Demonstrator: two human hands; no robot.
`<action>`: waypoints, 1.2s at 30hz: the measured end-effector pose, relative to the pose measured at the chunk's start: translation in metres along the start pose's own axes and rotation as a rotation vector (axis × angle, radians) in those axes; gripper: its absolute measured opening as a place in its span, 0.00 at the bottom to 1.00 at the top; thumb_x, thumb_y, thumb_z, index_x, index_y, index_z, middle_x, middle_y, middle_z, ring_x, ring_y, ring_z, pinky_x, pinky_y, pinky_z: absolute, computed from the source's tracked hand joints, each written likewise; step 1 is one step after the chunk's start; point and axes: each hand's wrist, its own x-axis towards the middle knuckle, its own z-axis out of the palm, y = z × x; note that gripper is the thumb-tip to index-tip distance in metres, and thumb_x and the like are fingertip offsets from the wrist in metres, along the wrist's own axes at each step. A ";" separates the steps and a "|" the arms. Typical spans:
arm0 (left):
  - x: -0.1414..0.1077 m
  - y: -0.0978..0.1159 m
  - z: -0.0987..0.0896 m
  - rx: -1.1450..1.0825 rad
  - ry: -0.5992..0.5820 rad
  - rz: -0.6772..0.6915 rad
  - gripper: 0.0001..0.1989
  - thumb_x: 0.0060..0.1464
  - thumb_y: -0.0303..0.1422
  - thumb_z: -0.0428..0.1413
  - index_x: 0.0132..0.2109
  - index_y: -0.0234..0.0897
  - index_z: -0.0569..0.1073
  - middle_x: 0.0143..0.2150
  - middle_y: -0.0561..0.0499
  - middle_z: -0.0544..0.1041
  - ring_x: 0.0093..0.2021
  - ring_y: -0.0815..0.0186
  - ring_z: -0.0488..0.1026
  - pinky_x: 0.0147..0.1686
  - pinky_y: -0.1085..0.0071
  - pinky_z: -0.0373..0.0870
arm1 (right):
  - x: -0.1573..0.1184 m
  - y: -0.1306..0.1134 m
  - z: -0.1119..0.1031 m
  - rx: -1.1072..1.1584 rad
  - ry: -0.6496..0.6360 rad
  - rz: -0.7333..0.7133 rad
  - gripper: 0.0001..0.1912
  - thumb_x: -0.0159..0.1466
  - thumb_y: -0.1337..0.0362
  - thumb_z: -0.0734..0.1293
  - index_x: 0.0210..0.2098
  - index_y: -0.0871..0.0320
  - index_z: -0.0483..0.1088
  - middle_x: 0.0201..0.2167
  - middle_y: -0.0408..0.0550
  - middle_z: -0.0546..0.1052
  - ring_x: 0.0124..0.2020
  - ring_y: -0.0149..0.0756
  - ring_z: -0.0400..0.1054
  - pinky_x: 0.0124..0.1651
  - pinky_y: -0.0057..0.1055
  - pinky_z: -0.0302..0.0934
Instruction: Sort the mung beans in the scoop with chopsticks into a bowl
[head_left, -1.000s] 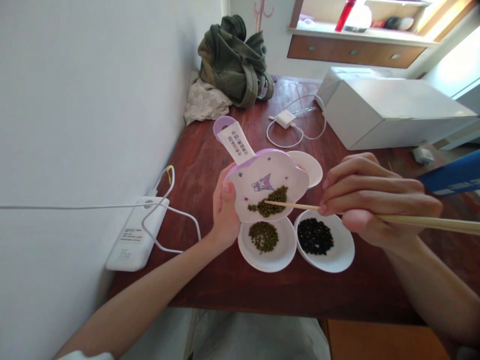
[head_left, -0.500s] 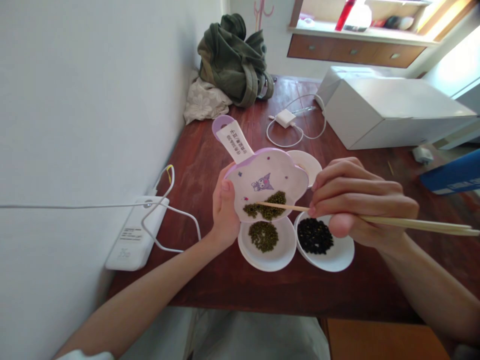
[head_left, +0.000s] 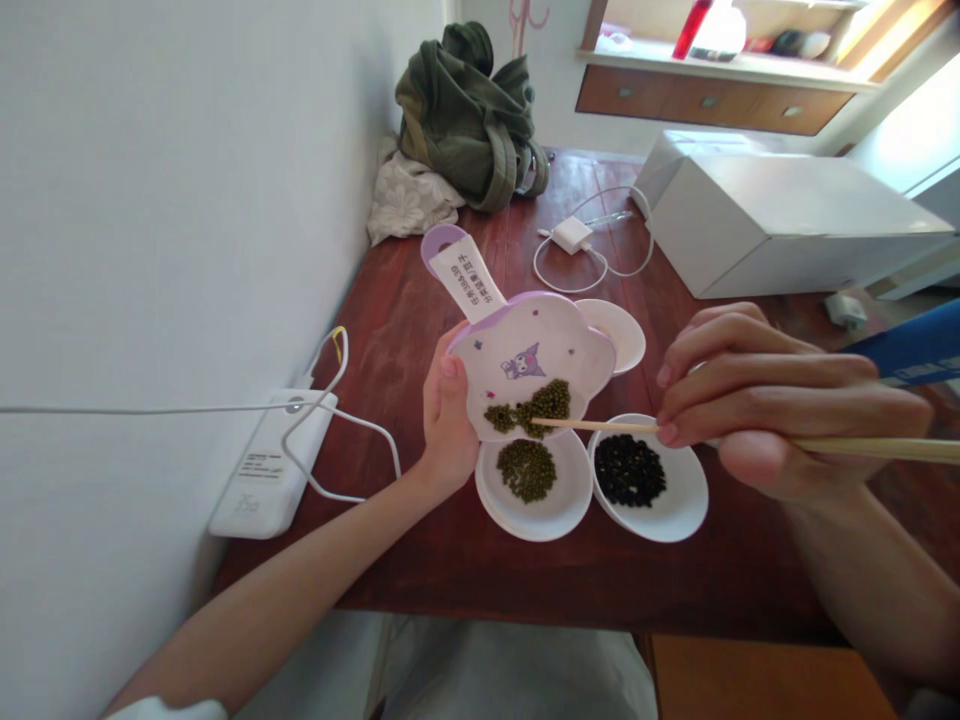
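Observation:
My left hand [head_left: 450,425] is closed on the edge of a purple-rimmed, cloud-shaped plate [head_left: 555,330], thumb on its face. The plate tilts down towards me, with green mung beans [head_left: 551,402] gathered along its lower edge. My right hand [head_left: 772,395] grips wooden chopsticks [head_left: 600,425], whose tips touch the beans. Below the plate, a white bowl [head_left: 532,522] holds more mung beans [head_left: 527,471]. To its right, black beans [head_left: 628,470] lie in another white bowl [head_left: 686,500]. A third white bowl [head_left: 626,335] is partly hidden behind the plate.
A white power bank [head_left: 262,480] with cables leans by the wall on the left. Farther back are a green bag [head_left: 472,120], a white charger [head_left: 571,235] with its cable, and a large white box [head_left: 787,220]. Something blue [head_left: 915,345] lies behind my right hand.
My right hand has moved to the right, drawing the chopstick tips slightly right and down through the mung beans. My left hand and the plate have stayed nearly in place.

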 end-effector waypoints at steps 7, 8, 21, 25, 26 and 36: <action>0.000 -0.002 0.001 -0.057 0.024 -0.034 0.32 0.68 0.62 0.55 0.59 0.42 0.83 0.54 0.45 0.87 0.58 0.53 0.84 0.59 0.59 0.81 | -0.006 0.003 0.007 -0.029 -0.115 -0.013 0.13 0.74 0.55 0.72 0.36 0.55 0.81 0.30 0.45 0.83 0.38 0.43 0.78 0.48 0.49 0.68; 0.000 -0.002 0.001 -0.065 0.017 -0.047 0.32 0.68 0.62 0.55 0.59 0.42 0.83 0.55 0.44 0.86 0.58 0.53 0.84 0.59 0.59 0.81 | -0.007 0.004 0.008 -0.042 -0.110 -0.014 0.13 0.74 0.55 0.73 0.36 0.55 0.81 0.30 0.45 0.84 0.39 0.43 0.78 0.49 0.49 0.68; -0.002 -0.004 -0.001 -0.086 0.027 -0.088 0.32 0.67 0.63 0.55 0.61 0.44 0.82 0.57 0.45 0.86 0.60 0.52 0.82 0.62 0.58 0.79 | -0.003 0.002 -0.003 -0.019 -0.122 -0.020 0.14 0.74 0.55 0.72 0.35 0.54 0.81 0.28 0.45 0.83 0.36 0.44 0.79 0.47 0.48 0.68; -0.002 -0.003 0.001 -0.071 0.035 -0.077 0.33 0.68 0.62 0.55 0.61 0.42 0.82 0.57 0.43 0.86 0.58 0.53 0.83 0.59 0.58 0.81 | -0.005 0.004 0.004 -0.023 -0.197 -0.004 0.13 0.73 0.52 0.73 0.40 0.55 0.82 0.34 0.47 0.85 0.43 0.44 0.79 0.51 0.47 0.68; -0.002 -0.002 0.001 -0.063 0.037 -0.076 0.33 0.68 0.62 0.55 0.61 0.42 0.82 0.57 0.42 0.86 0.58 0.53 0.83 0.59 0.58 0.81 | -0.005 0.004 0.004 -0.014 -0.191 -0.002 0.14 0.73 0.51 0.73 0.40 0.55 0.82 0.34 0.47 0.85 0.43 0.44 0.79 0.51 0.48 0.69; 0.000 0.005 0.003 -0.002 0.042 -0.033 0.30 0.68 0.62 0.55 0.56 0.45 0.84 0.52 0.46 0.87 0.59 0.52 0.83 0.60 0.57 0.80 | -0.007 0.007 -0.017 -0.158 -0.105 0.050 0.08 0.70 0.53 0.76 0.39 0.48 0.84 0.31 0.45 0.86 0.37 0.47 0.81 0.44 0.49 0.71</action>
